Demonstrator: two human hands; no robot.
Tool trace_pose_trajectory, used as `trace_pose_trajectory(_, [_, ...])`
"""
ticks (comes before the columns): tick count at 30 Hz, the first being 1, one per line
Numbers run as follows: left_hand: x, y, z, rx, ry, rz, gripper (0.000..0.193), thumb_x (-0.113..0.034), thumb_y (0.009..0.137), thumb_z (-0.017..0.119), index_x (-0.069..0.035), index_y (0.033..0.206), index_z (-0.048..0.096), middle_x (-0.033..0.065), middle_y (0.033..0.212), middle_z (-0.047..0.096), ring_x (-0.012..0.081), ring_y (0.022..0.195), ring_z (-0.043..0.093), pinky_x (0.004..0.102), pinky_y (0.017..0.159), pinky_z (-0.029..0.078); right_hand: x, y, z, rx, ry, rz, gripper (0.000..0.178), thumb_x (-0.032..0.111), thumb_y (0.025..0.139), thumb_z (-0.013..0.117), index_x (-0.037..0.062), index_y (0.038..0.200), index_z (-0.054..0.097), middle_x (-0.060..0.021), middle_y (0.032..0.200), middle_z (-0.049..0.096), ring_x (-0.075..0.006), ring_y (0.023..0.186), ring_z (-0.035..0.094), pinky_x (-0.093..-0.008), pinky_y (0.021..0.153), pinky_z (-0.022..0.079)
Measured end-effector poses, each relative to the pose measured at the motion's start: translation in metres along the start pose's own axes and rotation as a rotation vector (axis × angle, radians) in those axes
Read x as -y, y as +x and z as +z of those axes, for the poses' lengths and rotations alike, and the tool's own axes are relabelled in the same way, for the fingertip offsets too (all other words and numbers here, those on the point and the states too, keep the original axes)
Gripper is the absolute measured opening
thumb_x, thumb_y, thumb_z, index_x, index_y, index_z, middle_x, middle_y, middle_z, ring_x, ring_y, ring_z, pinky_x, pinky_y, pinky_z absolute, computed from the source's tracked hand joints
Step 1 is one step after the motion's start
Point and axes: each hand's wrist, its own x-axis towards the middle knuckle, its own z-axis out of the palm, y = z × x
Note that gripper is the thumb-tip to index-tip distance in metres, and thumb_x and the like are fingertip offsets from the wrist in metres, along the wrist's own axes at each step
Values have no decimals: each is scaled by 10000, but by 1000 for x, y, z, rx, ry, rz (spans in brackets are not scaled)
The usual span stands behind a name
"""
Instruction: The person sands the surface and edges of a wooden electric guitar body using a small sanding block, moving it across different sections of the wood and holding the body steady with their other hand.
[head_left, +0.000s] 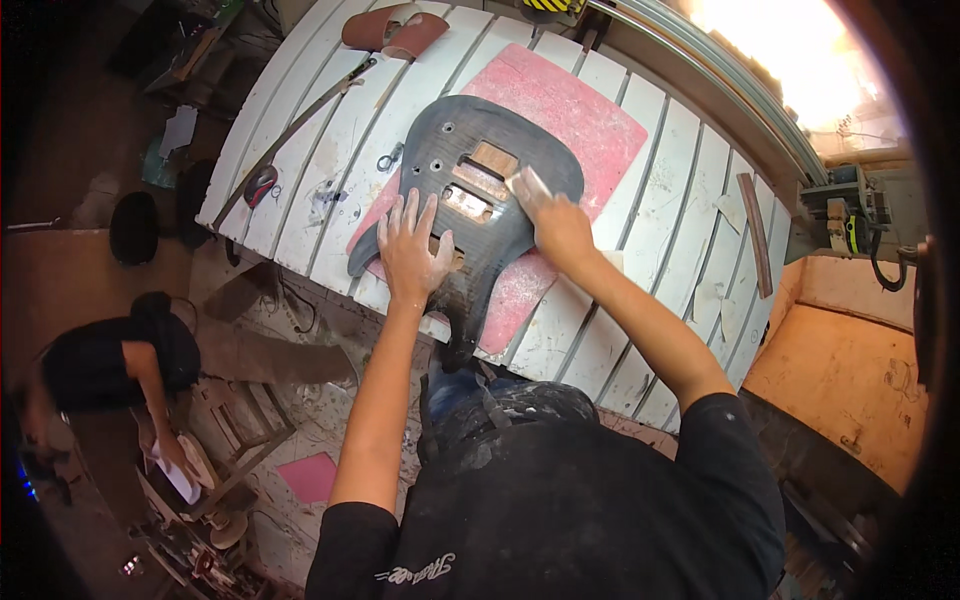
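Observation:
A dark electric guitar body point(500, 130) with routed pickup cavities and drilled holes lies flat on a dusty pink mat point(612, 130). My left hand point(410, 250) rests on the body with its fingers spread, beside the cavities and partly over the lower one. In my right hand point(560, 230) is a pale, thin piece of sandpaper point(530, 185), pressed to the body's face just right of the cavities. My fingers hide part of that piece. The narrow neck end point(460, 335) of the body points toward me, at the table's near edge.
White dust marks the slatted table point(390, 110). Brown sanding belts point(395, 32) lie at its far left, near a long dark strip point(300, 125) and a black-and-red mouse-shaped object point(261, 186). A curved brown strip point(755, 235) lies right. Lower left, another person point(130, 360) handles a pale piece.

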Motion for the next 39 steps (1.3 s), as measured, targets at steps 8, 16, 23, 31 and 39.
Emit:
trace_pose_trajectory(8, [-1,2,0,-7,-2,16,679,-346,889,724,-161,1528,589,172,1616,505,418,1482,445,589,1250,280,-21,42,2,-147,-23,56,703,6,917,531,197,1593,495,-83,1665,465,-355,923,705,-497,775,622])
trace_pose_trajectory(16, [-3,2,0,14,-15,9,683,-345,900,698,-154,1544,573,169,1629,492,413,1498,428,580,1260,247,-20,24,0,-145,-52,22,580,70,986,458,174,1553,532,-74,1635,505,-352,959,706,-492,786,613])
trace_pose_trajectory(23, [0,0,1,10,14,-3,680,-353,894,713,-156,1532,584,177,1618,502,422,1484,442,584,1259,261,0,1,1,-11,-16,27,686,17,928,471,226,1580,516,-48,1674,454,-376,959,712,-500,799,634])
trace_pose_trajectory(31, [-2,0,-1,15,-1,8,677,-333,906,692,-152,1546,568,177,1622,498,412,1496,430,573,1259,253,-11,31,-3,-108,8,53,615,39,957,499,189,1551,548,-91,1641,495,-356,964,713,-482,795,625])
trace_pose_trajectory(39, [-3,1,2,5,-5,16,675,-362,901,709,-151,1530,587,178,1617,504,420,1487,443,588,1255,266,-15,28,0,-124,-35,14,594,50,970,486,197,1542,555,-97,1633,504,-371,950,713,-493,802,625])
